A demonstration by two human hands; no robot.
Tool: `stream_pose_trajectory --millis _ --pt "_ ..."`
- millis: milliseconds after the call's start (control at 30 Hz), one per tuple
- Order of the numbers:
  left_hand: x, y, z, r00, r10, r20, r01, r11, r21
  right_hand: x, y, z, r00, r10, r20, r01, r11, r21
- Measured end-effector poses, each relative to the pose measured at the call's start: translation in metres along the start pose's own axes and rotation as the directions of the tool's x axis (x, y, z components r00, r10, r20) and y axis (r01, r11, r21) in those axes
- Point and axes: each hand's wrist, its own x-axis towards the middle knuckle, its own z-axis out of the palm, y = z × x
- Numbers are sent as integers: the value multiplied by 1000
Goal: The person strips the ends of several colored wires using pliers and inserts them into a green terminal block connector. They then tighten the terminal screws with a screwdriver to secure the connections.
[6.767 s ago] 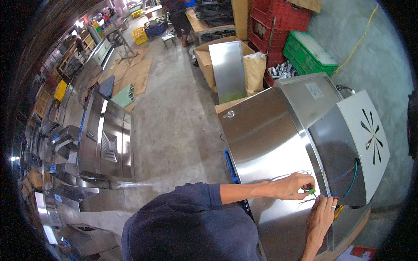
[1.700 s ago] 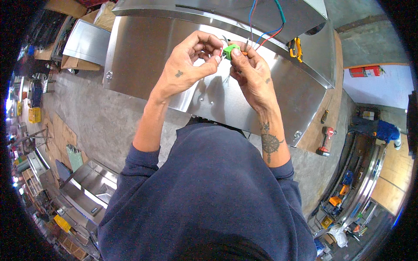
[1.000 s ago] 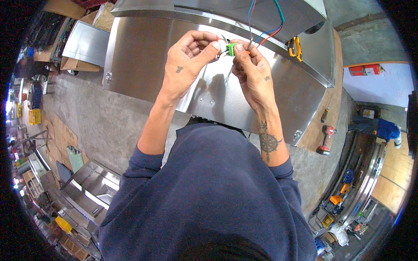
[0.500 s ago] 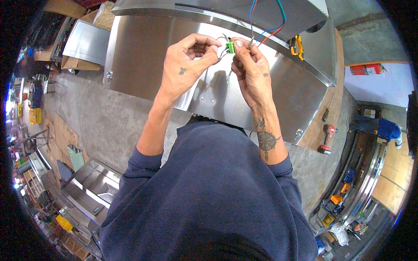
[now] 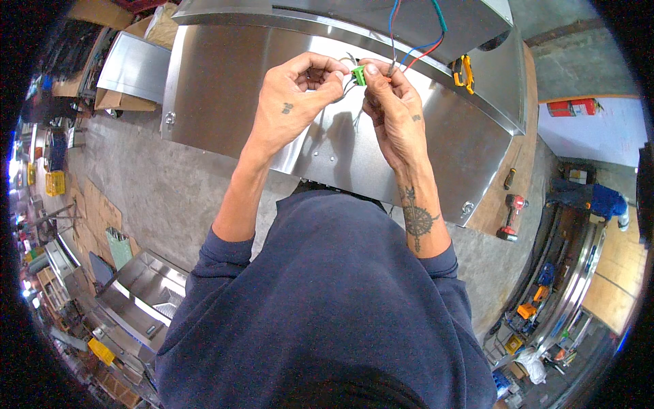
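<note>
My right hand (image 5: pixel 392 112) pinches a small green connector (image 5: pixel 358 75) above a large stainless steel housing (image 5: pixel 225 102). My left hand (image 5: pixel 296 95) is closed beside it, its fingertips pinching thin wires at the connector. Red, blue and green wires (image 5: pixel 415 41) run down from the housing's upper part to the connector. Both hands are raised over the steel sheet and cast shadows on it.
A yellow-handled tool (image 5: pixel 464 71) lies on the housing's upper ledge. A red cordless drill (image 5: pixel 511 218) and a screwdriver (image 5: pixel 509 178) lie on the wooden board at the right. More steel units (image 5: pixel 146 293) stand at lower left on the concrete floor. A person in blue (image 5: pixel 603 201) is at far right.
Since 6.8 s ago I have stepped round the housing and lifted the connector in both hands. Over the last second the hands shifted only slightly around the connector.
</note>
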Motion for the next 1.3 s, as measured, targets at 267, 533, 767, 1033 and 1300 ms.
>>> stream_pose_trajectory --millis 267,533,767,1033,1300 --pt "1 -2 -2 998 16 53 -13 999 -39 0 -4 2 997 -67 -47 53 968 -243" --pt "2 1 -4 995 -8 101 15 997 -70 -2 -14 4 991 -131 -8 119 926 -358" --pt "-9 -1 11 987 79 139 -92 992 91 -4 -4 2 992 -98 -84 75 966 -246" --pt "-12 -19 21 998 56 -3 -56 998 24 -18 -11 -21 962 -271 -29 204 786 -584" --pt "-12 -18 24 998 55 29 -56 998 38 -40 -36 -20 804 -450 390 504 165 -848"
